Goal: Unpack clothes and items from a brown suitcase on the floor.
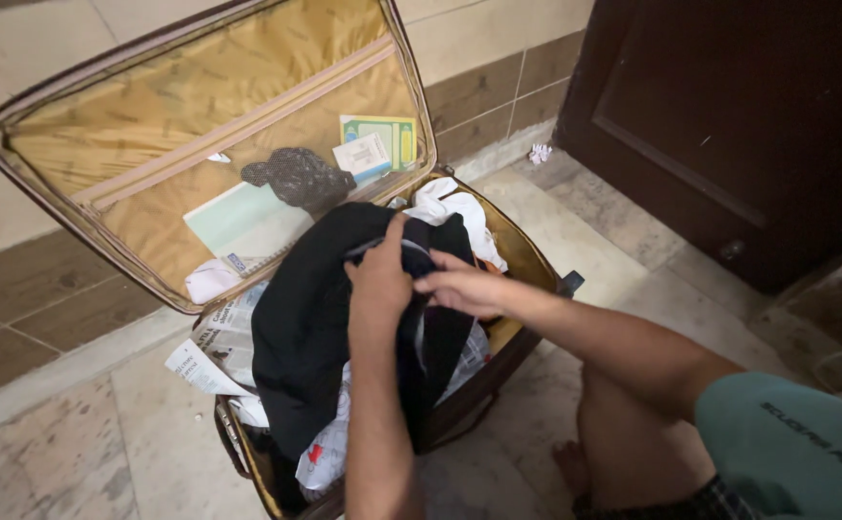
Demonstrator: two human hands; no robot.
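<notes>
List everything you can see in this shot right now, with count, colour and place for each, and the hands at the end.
suitcase: one, dark outside with tan lining, open on the floor against the wall
lid: one, tan-lined, leaning back on the wall
black garment: one, on top of the suitcase contents
white cloth: one, at the far end of the suitcase
newspaper: several sheets, white printed, at the suitcase's left edge
booklets: two or three, green and white, in the lid
dark pouch: one, in the lid
door: one, dark brown, right
crumpled paper: one, white, on the floor by the door
left hand: gripping the black garment
right hand: on the black garment
</notes>
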